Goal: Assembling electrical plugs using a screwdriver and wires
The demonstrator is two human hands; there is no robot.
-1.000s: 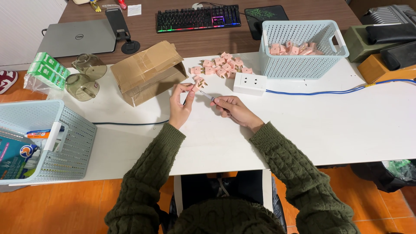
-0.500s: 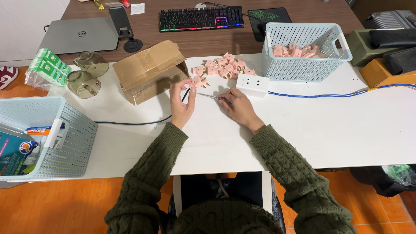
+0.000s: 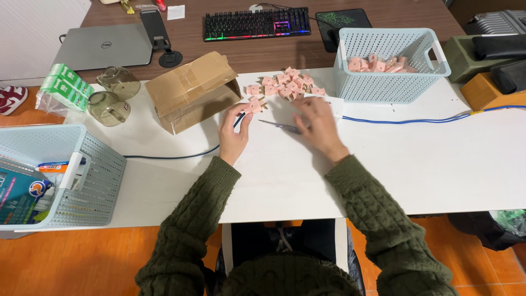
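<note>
Pink plug adapter (image 3: 255, 104) is pinched in the left hand (image 3: 234, 134) beside the far pile (image 3: 285, 87), while the open right hand (image 3: 315, 123) covers the screwdriver (image 3: 279, 126), apparently picking it up.

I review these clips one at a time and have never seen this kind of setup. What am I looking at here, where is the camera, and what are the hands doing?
There is no machine: a person in a dark green knitted sweater works with bare hands. The single camera sits on the person's head and looks down at a white table.

The left hand holds a small pink plug adapter at its fingertips. The right hand is blurred, spread over the table beside a thin screwdriver-like tool; whether it touches the tool is unclear.

Ahead lies a pile of pink adapters. More fill the pale blue basket on the right. A cardboard box lies to the left, and a blue cable runs rightward.
</note>
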